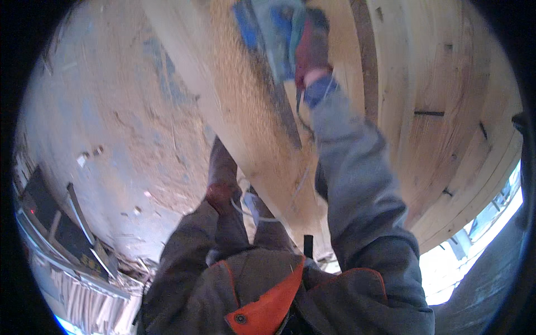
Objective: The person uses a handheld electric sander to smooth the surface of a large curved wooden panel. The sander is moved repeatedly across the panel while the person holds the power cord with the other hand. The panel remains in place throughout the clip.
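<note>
My right hand [314, 50], in a dark red glove, grips a blue and grey-green handheld power tool [277, 42] at the top of the view. Motion blurs the tool, and I cannot make out its exact kind. It rests on or just over a long pale timber beam [237, 120] strewn with sawdust [237, 70]. A dark cord hangs below my right wrist. Left of the beam, near my legs, is my left hand [222, 191] in a reddish glove; its fingers do not show clearly. A pale cord [254, 216] loops beside it.
On the right lie wide pale planks [441, 72] with dark slots. Scraps and sawdust litter the grey floor [111, 139] to the left. A dark panel [58, 215] and stacked wood strips [92, 304] stand at the lower left.
</note>
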{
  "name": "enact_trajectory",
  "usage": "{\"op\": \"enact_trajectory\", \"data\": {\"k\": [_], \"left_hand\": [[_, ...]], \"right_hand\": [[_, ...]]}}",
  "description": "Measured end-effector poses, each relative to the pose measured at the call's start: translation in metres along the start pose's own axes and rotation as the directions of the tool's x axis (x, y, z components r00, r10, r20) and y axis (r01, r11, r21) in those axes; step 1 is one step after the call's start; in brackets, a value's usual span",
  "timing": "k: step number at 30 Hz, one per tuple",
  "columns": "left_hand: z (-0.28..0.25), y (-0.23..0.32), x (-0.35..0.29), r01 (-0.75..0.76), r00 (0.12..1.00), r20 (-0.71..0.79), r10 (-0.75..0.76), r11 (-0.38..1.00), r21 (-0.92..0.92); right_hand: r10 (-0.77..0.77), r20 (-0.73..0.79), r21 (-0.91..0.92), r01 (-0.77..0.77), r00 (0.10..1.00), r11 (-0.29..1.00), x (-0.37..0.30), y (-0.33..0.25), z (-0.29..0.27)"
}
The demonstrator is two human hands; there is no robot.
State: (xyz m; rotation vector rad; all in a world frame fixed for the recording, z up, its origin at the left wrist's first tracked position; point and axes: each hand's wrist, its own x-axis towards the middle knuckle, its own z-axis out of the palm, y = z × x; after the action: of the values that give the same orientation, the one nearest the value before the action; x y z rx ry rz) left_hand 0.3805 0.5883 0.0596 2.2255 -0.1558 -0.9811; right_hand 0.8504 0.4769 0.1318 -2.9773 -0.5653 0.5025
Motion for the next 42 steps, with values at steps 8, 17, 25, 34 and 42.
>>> {"op": "enact_trajectory", "data": {"k": [8, 17, 25, 34, 42], "left_hand": [[-0.001, 0.030, -0.042, -0.033, 0.991, 0.128, 0.038, 0.999, -0.040], [0.047, 0.042, -0.056, -0.097, 0.989, 0.121, 0.089, 0.993, 0.061], [0.071, 0.030, -0.062, -0.096, 0.994, 0.067, 0.088, 0.988, 0.119], [0.055, 0.000, -0.037, 0.214, 0.977, 0.078, -0.199, 0.909, -0.358], [-0.024, 0.002, -0.029, 0.183, 0.952, 0.277, -0.128, 0.966, -0.183]], "right_hand": [[0.105, 0.148, 0.448, -0.161, 0.983, 0.879, -0.097, 0.056, 0.045], [0.118, -0.034, 0.620, -0.072, 0.992, 0.781, -0.459, 0.137, 0.081], [0.224, 0.207, 0.854, -0.287, 0.952, 0.433, -0.545, 0.182, 0.111], [0.035, 0.004, 0.736, -0.027, 0.999, 0.677, -0.291, 0.102, 0.066], [0.409, 0.184, 0.839, -0.359, 0.894, 0.408, -0.024, 0.001, 0.017]]}}
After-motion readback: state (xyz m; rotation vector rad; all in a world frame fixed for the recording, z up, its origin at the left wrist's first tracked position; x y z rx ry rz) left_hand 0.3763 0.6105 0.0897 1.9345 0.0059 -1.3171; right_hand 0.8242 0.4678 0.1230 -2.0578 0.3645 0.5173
